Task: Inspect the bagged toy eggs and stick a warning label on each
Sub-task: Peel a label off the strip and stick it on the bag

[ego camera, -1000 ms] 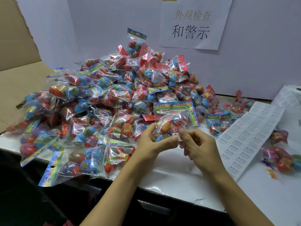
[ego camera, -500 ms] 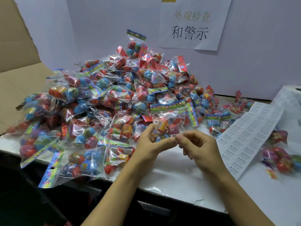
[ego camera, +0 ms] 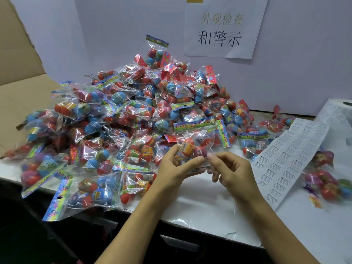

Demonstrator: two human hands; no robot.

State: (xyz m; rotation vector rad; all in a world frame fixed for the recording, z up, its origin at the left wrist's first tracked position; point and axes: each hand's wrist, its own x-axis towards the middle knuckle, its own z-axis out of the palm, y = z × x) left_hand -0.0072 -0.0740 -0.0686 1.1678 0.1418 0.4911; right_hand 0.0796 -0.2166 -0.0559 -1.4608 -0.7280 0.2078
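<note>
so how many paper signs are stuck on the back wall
1. The paper sign with printed characters hangs on the white back wall, upper centre, above and to the right of the pile of bagged eggs. A yellow tab sits at its top edge.

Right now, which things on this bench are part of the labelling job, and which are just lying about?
Job:
- held bag of eggs, left hand, right hand
- label sheet
- pile of bagged eggs
- bags right of the sheet

Lying about:
- cardboard
- wall sign
</note>
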